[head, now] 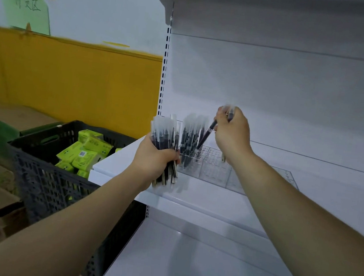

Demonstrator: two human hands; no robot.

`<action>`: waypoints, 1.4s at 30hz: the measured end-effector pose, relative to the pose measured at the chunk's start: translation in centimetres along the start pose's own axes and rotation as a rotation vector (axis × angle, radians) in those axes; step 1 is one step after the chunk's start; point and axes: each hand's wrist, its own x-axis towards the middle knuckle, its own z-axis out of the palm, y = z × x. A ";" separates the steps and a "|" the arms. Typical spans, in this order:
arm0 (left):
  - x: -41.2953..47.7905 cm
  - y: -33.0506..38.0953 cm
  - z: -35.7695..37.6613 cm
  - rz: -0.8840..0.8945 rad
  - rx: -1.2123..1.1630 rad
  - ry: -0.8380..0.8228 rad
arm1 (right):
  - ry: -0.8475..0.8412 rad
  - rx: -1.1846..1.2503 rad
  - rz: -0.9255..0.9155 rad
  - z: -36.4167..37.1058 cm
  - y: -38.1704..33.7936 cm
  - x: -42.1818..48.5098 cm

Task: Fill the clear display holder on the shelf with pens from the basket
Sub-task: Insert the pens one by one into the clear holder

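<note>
Head view: left hand [153,157] grips a pen bundle [165,135] at the shelf's [191,199] front-left corner, right hand [232,133] pinches one tilted pen [207,134], tip at the clear display holder [218,172] near the left edge, beside standing pens [191,136].

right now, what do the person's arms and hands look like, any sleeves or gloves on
No sleeves or gloves show. The left forearm and right forearm are bare from the picture's edge to the wrist. The left hand and right hand are bare too. No watch, bracelet or band shows on either wrist. The fingers are too blurred to tell whether there is a ring.
</note>
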 end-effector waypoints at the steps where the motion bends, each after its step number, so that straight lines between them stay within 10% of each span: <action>1: 0.2 -0.1 0.0 -0.002 0.013 -0.003 | -0.005 -0.012 -0.004 0.0 0.2 0.3; 42: 2.9 -2.2 0.6 0.021 -0.010 -0.034 | -0.133 -0.360 -0.094 2.9 4.4 3.1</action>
